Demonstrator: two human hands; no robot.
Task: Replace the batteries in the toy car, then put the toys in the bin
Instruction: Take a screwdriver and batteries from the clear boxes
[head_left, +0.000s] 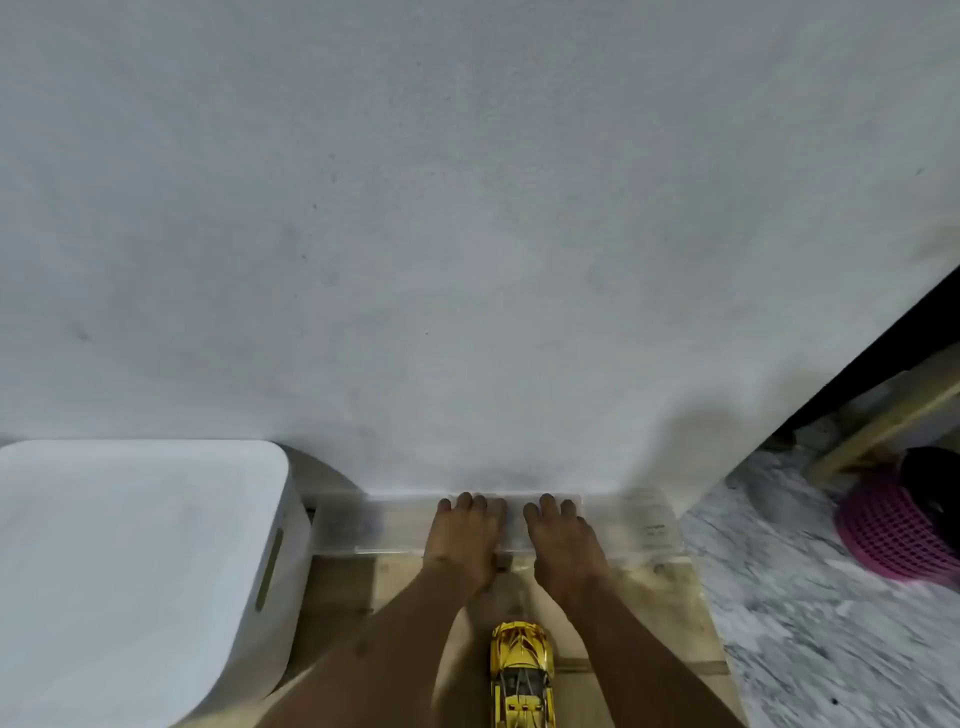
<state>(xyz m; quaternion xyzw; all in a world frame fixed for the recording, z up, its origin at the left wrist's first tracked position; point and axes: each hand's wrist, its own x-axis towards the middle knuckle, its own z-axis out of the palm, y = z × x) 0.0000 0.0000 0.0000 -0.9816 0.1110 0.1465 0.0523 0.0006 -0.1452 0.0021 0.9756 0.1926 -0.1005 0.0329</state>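
White bin (140, 561) sits off the tabletop's (670, 613) left edge. Left hand (462, 535) and right hand (561, 535) both lie flat, fingers straight, holding nothing, on the clear box (639, 525) at the far edge. Toy car (522, 670) is back by the near edge, between them, lengthwise near-to-far. I'd say it's an equal reach for either hand.

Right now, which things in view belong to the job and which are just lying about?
Job: yellow toy car; white bin; clear plastic box, probably, with left hand and right hand resting on it.
Lying about: pink basket; wooden frame.
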